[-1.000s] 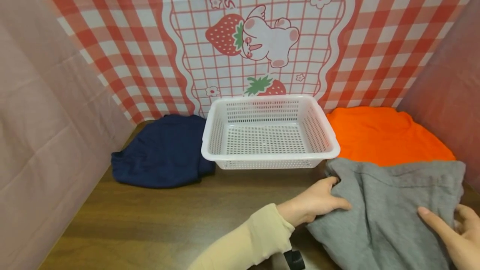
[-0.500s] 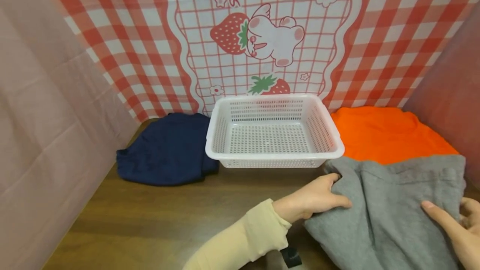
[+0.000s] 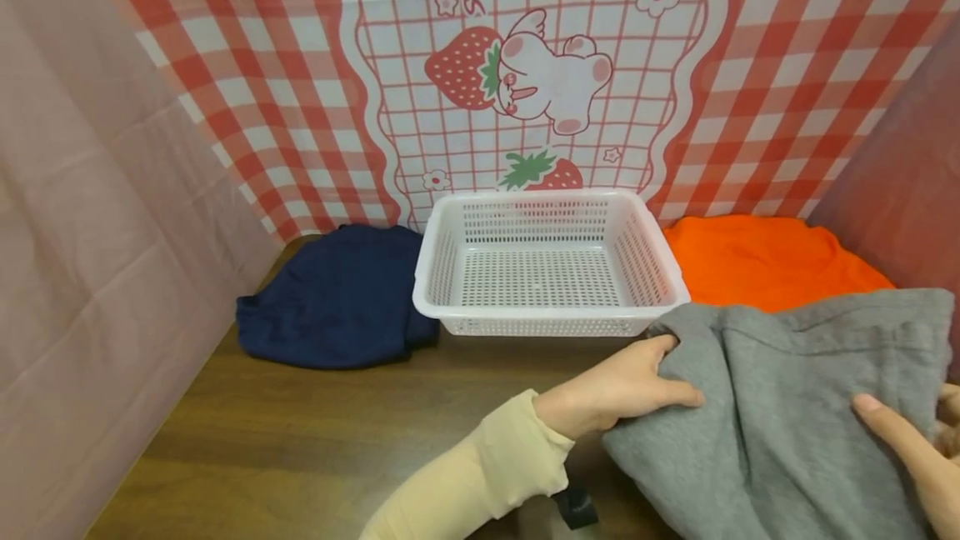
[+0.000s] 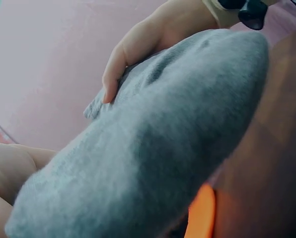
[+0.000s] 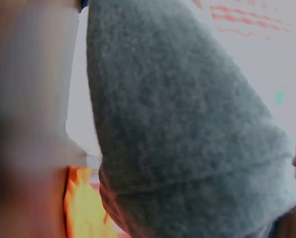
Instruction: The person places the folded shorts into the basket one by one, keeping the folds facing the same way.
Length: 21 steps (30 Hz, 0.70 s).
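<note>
A grey folded garment (image 3: 795,423) of soft, fleecy cloth fills the lower right of the head view. My left hand (image 3: 618,386) grips its left edge, thumb on top and the other fingers tucked under the cloth. At its right edge my right hand (image 3: 911,452) pinches it with the thumb on top; part of that hand is outside the head view. The garment (image 4: 148,139) is raised off the table in the left wrist view. In the right wrist view the garment (image 5: 178,109) hides most of the scene, with fingertips at the right border.
An oblong white plastic basket (image 3: 551,312) with perforated walls stands at the back centre. Left of it lies a folded navy garment (image 3: 337,298); right of it an orange one (image 3: 772,261), partly covered by the grey garment. Checked strawberry cloth (image 3: 555,90) hangs behind the brown table (image 3: 300,440).
The grey garment's right side has moved up and to the right with my right hand, overlapping more of the orange cloth. My left hand keeps its grip and rises slightly. The head view shifts a little.
</note>
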Each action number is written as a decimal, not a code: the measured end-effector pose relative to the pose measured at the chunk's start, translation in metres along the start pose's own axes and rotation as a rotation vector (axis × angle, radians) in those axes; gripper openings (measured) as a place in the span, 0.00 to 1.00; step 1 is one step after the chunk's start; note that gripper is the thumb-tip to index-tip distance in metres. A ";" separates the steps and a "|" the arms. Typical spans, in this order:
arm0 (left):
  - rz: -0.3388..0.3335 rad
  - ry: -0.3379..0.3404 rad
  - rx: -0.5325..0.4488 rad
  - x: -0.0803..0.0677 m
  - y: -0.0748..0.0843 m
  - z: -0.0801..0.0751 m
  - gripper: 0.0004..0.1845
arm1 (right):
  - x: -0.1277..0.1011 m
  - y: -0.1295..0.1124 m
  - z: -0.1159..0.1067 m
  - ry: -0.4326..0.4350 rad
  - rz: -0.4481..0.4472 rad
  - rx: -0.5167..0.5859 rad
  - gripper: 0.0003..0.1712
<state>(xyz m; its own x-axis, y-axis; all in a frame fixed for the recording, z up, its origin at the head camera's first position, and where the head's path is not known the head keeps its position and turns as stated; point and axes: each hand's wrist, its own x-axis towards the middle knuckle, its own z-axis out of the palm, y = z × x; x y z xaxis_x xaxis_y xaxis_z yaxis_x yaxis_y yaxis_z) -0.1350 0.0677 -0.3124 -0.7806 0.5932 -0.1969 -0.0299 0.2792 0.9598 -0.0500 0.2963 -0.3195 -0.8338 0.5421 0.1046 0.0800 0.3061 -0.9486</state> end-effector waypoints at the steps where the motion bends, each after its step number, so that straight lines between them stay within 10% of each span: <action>1: 0.008 -0.003 0.000 -0.001 0.001 -0.001 0.31 | -0.001 -0.002 0.000 0.014 0.004 -0.052 0.17; 9: 0.089 0.000 -0.007 -0.007 0.008 -0.013 0.29 | -0.006 -0.014 0.008 0.088 -0.083 -0.107 0.22; 16: 0.145 0.015 -0.031 -0.011 0.010 -0.027 0.27 | -0.002 -0.016 0.019 -0.139 -0.168 0.410 0.18; 21: 0.155 0.032 -0.086 -0.014 0.010 -0.037 0.29 | 0.004 -0.019 0.023 -0.191 -0.225 0.368 0.20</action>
<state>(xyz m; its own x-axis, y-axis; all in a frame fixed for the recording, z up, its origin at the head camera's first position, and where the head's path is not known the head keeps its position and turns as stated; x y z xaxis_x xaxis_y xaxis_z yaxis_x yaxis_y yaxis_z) -0.1471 0.0345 -0.2927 -0.7997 0.5990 -0.0404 0.0401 0.1204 0.9919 -0.0671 0.2745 -0.3081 -0.8968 0.3295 0.2953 -0.2840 0.0831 -0.9552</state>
